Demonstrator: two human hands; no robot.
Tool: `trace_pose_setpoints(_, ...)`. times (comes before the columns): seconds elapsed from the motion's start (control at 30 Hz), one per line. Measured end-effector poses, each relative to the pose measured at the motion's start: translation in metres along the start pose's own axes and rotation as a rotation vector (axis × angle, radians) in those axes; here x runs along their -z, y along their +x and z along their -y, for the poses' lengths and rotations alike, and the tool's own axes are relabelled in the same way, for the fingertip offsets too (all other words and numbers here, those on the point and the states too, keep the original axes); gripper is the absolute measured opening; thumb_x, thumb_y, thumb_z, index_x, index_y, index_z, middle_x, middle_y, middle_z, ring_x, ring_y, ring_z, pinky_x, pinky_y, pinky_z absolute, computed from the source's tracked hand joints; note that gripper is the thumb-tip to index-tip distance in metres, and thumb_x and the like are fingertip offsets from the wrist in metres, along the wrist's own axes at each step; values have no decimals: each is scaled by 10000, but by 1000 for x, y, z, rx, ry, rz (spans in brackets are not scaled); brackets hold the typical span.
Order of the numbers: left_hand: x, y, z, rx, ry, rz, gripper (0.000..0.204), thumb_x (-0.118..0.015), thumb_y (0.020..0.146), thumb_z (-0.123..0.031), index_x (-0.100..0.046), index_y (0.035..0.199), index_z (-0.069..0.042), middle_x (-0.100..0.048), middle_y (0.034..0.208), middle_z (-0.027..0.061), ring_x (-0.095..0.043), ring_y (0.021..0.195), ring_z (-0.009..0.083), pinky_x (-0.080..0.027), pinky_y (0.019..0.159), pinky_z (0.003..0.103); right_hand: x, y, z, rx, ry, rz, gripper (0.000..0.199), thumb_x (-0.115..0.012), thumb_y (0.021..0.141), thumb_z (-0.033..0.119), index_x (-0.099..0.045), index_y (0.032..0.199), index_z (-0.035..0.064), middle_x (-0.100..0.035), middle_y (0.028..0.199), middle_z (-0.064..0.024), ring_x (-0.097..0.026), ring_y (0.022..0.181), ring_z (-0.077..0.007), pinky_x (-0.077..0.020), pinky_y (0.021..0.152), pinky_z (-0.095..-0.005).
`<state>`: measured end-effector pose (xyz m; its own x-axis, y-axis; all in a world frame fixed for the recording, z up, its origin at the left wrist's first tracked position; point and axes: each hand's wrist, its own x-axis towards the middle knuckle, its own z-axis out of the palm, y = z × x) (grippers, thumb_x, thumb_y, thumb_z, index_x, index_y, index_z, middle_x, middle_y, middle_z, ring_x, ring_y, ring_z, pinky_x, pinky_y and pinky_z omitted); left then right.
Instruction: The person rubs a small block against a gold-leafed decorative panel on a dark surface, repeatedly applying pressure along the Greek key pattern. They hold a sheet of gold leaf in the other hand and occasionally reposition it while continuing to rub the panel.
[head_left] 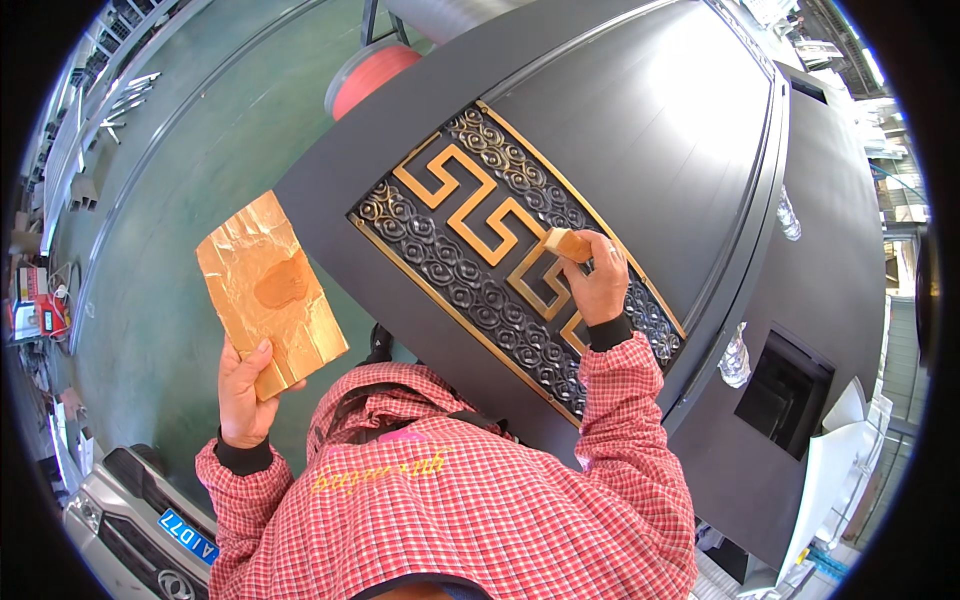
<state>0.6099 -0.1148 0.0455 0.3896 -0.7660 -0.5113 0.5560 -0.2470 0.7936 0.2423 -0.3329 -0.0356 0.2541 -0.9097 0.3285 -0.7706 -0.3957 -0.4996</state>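
Note:
My left hand grips the lower edge of a gold foil-covered board, thumb on top. A darker smear of gold paint marks the middle of the board. In my right hand is a small sponge block, pinched between thumb and fingers and resting at the raised key-pattern border on a dark door panel. Part of that meander strip is bright gold; the stretch below my right hand looks duller. Black scrollwork lies on both sides, some curls at the upper left tinted gold.
The large dark grey panel has gold edge strips and fills the right side. A rectangular opening is cut into it at the lower right. A red-ended roll stands beyond its far edge. A vehicle front is at the lower left.

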Motion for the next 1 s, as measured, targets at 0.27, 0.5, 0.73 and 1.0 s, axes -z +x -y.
trace_pose_setpoints(0.27, 1, -2, 0, 2, -5, 6, 454, -512, 932, -79, -335, 1350, -65, -571, 1212, 136, -679, 930, 265, -615, 554, 343, -3, -2, -7, -1, -48, -36, 343, -767, 673, 88, -621, 983, 103, -664, 950, -48, -610, 949, -272, -448, 878, -393)
trace_pose_setpoints(0.5, 0, -3, 2, 1, -12, 2, 455, -511, 933, -78, -333, 1352, -60, -570, 1213, 141, -682, 924, 267, -616, 550, 341, -1, 5, -8, -9, -93, -68, 337, -764, 671, 79, -621, 974, 103, -671, 948, -64, -613, 932, -282, -449, 867, -392)
trace_pose_setpoints(0.73, 0, -5, 4, -8, -14, 5, 466, -505, 935, -75, -323, 1365, -61, -573, 1210, 141, -682, 924, 267, -616, 547, 340, 0, 11, -14, -16, -90, -69, 357, -767, 683, 95, -612, 1005, 96, -673, 938, -71, -612, 931, -294, -460, 859, -405)
trace_pose_setpoints(1.0, 2, -5, 4, -8, -19, 3, 461, -503, 935, -74, -327, 1360, -65, -570, 1214, 141, -681, 929, 267, -616, 553, 343, 1, 11, -13, 22, -75, -46, 364, -775, 663, 91, -614, 989, 95, -665, 927, -63, -610, 937, -288, -453, 869, -396)
